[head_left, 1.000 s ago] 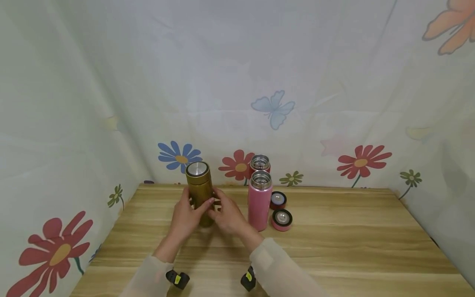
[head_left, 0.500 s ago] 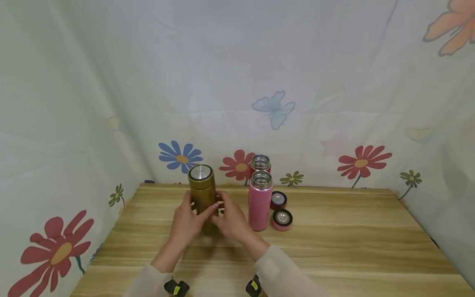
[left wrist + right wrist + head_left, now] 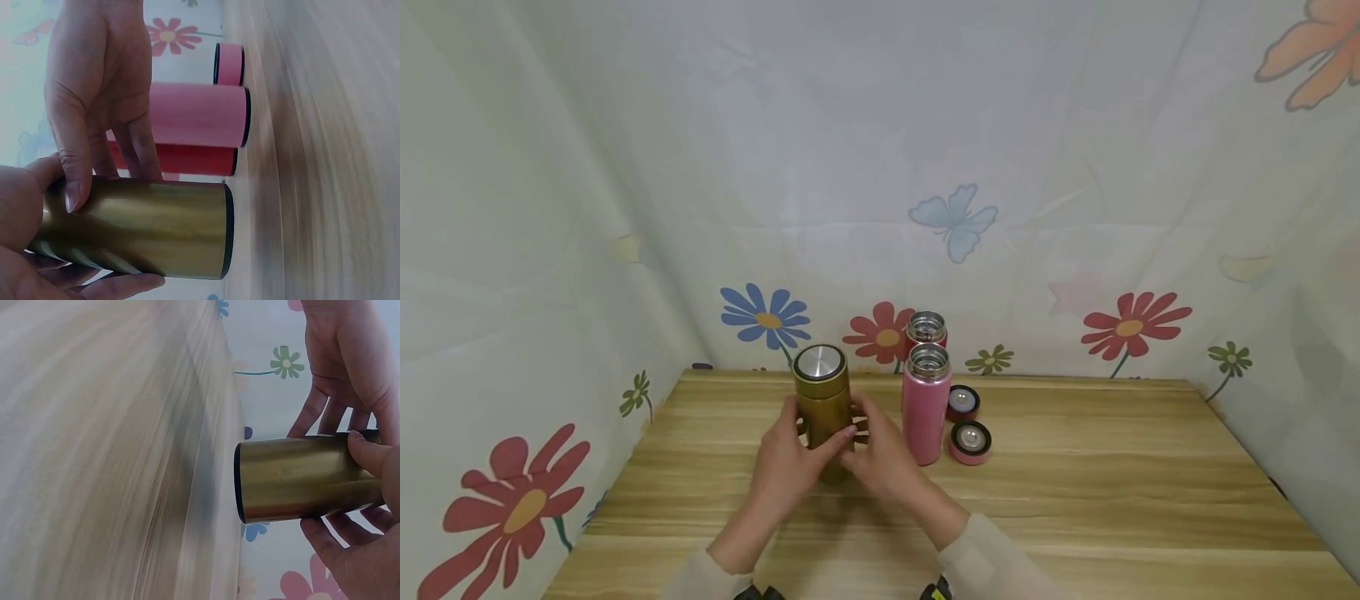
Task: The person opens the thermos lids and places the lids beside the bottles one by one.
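The gold flask (image 3: 822, 398) stands with its long axis upright, lifted just clear of the counter (image 3: 1075, 500), its capped end at 12 o'clock from both palms. The left hand (image 3: 790, 462) wraps it from 9 o'clock, the right hand (image 3: 880, 454) from 3 o'clock, fingers (image 3: 72, 169) curled round the lower body, both equally near. The open pink flask (image 3: 925, 404) stands just beside at 3 o'clock

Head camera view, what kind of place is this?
Probably a staged tabletop set, not a lived-in room: a wooden table enclosed by flower-printed cloth, with only flasks on it, a gold flask held in both hands and a pink flask.
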Demonstrator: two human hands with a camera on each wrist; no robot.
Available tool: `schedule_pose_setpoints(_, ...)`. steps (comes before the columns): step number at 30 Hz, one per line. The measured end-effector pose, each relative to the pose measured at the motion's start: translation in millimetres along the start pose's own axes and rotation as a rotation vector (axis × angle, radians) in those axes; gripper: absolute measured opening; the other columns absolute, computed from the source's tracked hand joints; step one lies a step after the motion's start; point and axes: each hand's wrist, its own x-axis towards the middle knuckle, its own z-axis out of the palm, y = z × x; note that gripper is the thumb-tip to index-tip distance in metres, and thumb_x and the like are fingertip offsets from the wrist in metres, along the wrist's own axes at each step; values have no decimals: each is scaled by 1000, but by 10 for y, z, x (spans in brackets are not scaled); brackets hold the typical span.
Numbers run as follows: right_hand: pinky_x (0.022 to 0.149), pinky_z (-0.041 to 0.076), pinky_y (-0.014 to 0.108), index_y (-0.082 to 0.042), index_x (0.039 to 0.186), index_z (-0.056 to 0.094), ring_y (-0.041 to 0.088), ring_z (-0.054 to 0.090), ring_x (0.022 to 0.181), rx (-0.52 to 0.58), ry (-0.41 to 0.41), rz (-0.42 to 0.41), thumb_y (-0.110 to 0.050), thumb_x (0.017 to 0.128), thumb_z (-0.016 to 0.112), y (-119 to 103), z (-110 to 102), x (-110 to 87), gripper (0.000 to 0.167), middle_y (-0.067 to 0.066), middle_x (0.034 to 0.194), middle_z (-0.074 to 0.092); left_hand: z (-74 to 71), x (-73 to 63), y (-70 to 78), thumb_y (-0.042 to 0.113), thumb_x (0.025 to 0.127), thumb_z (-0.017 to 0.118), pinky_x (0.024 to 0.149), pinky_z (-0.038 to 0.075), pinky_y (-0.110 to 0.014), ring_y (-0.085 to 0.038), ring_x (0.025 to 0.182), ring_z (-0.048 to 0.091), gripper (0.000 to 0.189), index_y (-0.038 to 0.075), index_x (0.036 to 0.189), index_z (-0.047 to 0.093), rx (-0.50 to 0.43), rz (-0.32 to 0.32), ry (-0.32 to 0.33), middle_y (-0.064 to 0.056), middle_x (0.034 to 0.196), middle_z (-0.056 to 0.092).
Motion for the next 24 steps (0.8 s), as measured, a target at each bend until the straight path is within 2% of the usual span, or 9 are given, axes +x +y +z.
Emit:
schedule_pose_setpoints(7, 103, 55, 40, -10, 148, 45, 28, 64, 123, -31, 18, -22, -5, 89, 78, -24, -87, -163, 68, 14, 143, 59, 43, -104, 110, 61, 79, 83, 94, 57, -55, -36, 122, 66, 85, 12, 138, 47, -10, 19, -2, -18, 136, 66)
schedule_pose_setpoints(13, 105, 54, 41, -9, 148, 45, 29, 62, 127, -11, 27, -32, -5, 87, 79, -3, -171, -308, 69, 14, 142, 59, 106, -181, 197, 56, 78, 86, 94, 57, -54, -33, 120, 67, 83, 13, 138, 48, -26, 43, -15, -16, 134, 67)
schedule_pose_setpoints(18, 104, 54, 43, -9, 145, 47, 27, 63, 123, -3, 43, -43, -5, 87, 80, 35, -234, -403, 67, 13, 139, 60, 187, -224, 242, 53, 76, 89, 91, 58, -49, -29, 116, 68, 80, 15, 135, 50, -39, 68, -14, -12, 131, 69)
schedule_pose_setpoints(24, 102, 55, 43, -11, 141, 51, 24, 65, 119, -18, 59, -63, -4, 85, 80, 62, -306, -490, 64, 9, 135, 63, 256, -275, 292, 56, 76, 87, 95, 57, -55, -33, 120, 67, 83, 15, 138, 49, -32, 70, -39, -13, 135, 67)
